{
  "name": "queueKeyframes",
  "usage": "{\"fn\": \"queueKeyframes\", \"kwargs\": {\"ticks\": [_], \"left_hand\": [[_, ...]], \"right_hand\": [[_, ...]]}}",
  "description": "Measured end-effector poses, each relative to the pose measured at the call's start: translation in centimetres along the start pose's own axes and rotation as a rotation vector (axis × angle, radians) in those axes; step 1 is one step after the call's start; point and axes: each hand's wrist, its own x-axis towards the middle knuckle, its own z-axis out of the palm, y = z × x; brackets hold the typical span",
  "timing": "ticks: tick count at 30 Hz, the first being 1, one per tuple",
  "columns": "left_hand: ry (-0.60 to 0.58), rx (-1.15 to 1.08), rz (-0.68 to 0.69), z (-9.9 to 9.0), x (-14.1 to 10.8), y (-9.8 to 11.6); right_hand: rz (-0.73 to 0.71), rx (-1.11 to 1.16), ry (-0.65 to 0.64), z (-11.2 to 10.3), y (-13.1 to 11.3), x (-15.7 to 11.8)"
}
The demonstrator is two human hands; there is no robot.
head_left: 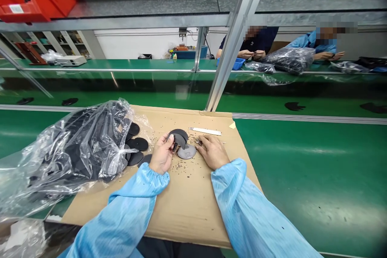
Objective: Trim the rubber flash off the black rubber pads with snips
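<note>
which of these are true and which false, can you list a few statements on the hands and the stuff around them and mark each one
1. The left hand holds a dark curved part. True.
2. The grey disc lies beyond the slim white tool. False: it lies nearer the person than the tool.
3. The slim white tool rests on the cardboard. True.
4. The plastic bag is to the right of both hands. False: it is to their left.
5. Both sleeves are light blue. True.
</note>
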Motion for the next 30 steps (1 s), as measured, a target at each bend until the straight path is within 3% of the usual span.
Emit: {"fn": "queueKeyframes", "kwargs": {"ticks": [4, 8, 11, 17, 21, 24, 30], "left_hand": [[0.016, 0.021, -0.027, 0.1, -0.3, 0.1], [-0.001, 0.026, -0.054, 0.4, -0.5, 0.2], [-0.033, 0.006, -0.06, 0.5, -0.5, 0.1], [-0.02, 0.01, -0.06, 0.3, -0.2, -0.2], [-0.057, 0.09, -0.018, 0.5, -0.4, -0.3], [-0.124, 0.165, -0.003, 0.7, -0.8, -0.5], [-0.32, 0.284, 0.022, 0.7, -1.4, -1.0]], "right_hand": [[-0.151, 0.018, 0.061, -0.6, -1.7, 0.0], [-0.31, 0.08, -0.103, -0.5, -3.4, -0.1], [-0.309, 0.1, -0.141, -0.4, -3.7, -0.1], [-0.193, 0.424, -0.065, -0.6, -3.1, -0.5], [0.084, 0.793, 0.082, -0.4, -2.8, -0.7], [0.291, 1.053, 0.11, -0.1, -2.8, -0.6], [0.379, 1.074, 0.115, 0.0, -3.1, -0.6]]}}
